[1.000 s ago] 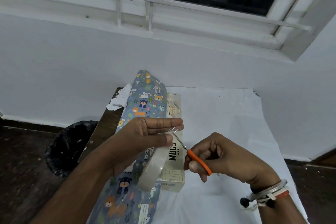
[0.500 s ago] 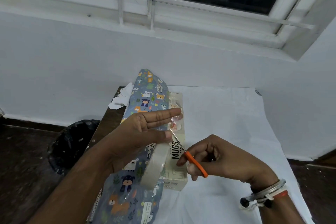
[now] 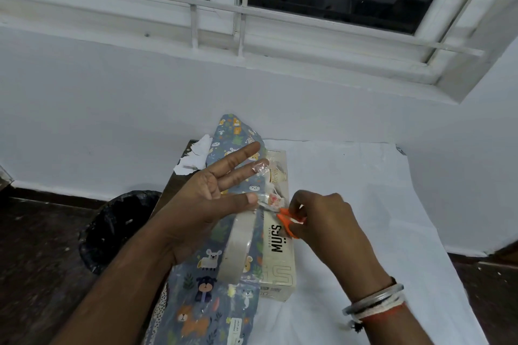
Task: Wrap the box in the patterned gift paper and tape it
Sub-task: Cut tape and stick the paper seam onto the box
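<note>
A cream box (image 3: 280, 263) printed "DESIGNER MUGS" lies on the white-covered table (image 3: 370, 204). Blue-grey gift paper (image 3: 207, 302) with cartoon animals lies along its left side and rises behind it. My left hand (image 3: 201, 204) hovers over the paper with straight, spread fingers. A strip of clear tape sticks to its middle fingertip and thumb tip, and the tape roll (image 3: 238, 246) hangs just below the thumb. My right hand (image 3: 325, 227) grips small orange-handled scissors (image 3: 288, 220), whose blades meet the tape strip beside my left thumb.
A black bin (image 3: 117, 230) stands on the dark floor left of the table. Torn white paper scraps (image 3: 193, 159) lie at the table's far left corner. A white wall and a barred window rise right behind the table.
My left hand has risen a little and spread its fingers wider. My right hand has brought the scissors up and left to the tape strip, and now covers most of the handles.
</note>
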Action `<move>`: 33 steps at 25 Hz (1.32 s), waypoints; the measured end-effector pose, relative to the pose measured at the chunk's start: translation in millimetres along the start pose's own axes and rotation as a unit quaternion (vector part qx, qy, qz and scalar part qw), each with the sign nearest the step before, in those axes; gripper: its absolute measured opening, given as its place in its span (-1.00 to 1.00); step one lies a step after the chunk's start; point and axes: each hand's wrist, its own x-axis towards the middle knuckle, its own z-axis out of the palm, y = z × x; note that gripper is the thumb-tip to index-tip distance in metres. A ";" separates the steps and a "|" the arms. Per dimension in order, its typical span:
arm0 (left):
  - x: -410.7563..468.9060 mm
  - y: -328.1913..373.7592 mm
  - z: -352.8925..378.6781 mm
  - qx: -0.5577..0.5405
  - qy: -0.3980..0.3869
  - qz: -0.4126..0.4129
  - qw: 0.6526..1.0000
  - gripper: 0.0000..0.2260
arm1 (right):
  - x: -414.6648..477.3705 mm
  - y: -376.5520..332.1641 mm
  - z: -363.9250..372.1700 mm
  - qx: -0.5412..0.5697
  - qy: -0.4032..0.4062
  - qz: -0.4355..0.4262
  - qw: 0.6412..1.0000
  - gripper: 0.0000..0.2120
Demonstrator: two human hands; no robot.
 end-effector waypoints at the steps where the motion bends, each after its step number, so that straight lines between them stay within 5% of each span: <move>1: 0.0 -0.1 -0.9 0.007 -0.001 0.004 1.000 -0.32 | 3.8 -5.8 1.8 -0.052 -0.010 -0.013 0.999 -0.80; 12: 0.0 0.9 -5.9 -0.007 0.020 0.011 1.000 -0.30 | 4.1 -31.2 -0.4 -0.201 -0.060 -0.097 0.973 -0.79; 14: 0.1 0.0 -7.0 -0.011 0.020 0.010 1.000 -0.29 | 6.3 -28.8 -0.4 -0.117 -0.028 -0.078 0.990 -0.81; 16: 0.4 -1.0 -8.4 -0.009 0.014 0.009 1.000 -0.28 | 10.3 -28.7 -1.1 0.129 0.075 -0.029 0.988 -0.86; 18: 1.5 -0.9 -8.4 -0.006 0.005 0.013 1.000 -0.27 | 9.7 -36.1 -9.6 0.420 0.106 0.012 0.901 -0.88; 20: 2.7 -0.5 -6.1 -0.009 0.004 0.015 1.000 -0.26 | 7.0 -45.2 -15.8 0.560 0.071 0.022 0.825 -0.85; 26: 3.5 5.3 3.2 0.021 0.004 0.022 1.000 -0.25 | 8.7 -54.6 -13.4 0.629 0.088 0.049 0.771 -0.85; 33: 21.1 -1.1 -7.2 -0.021 0.064 -0.016 0.998 -0.19 | 21.6 -40.5 -17.7 0.588 0.177 0.043 0.788 -0.78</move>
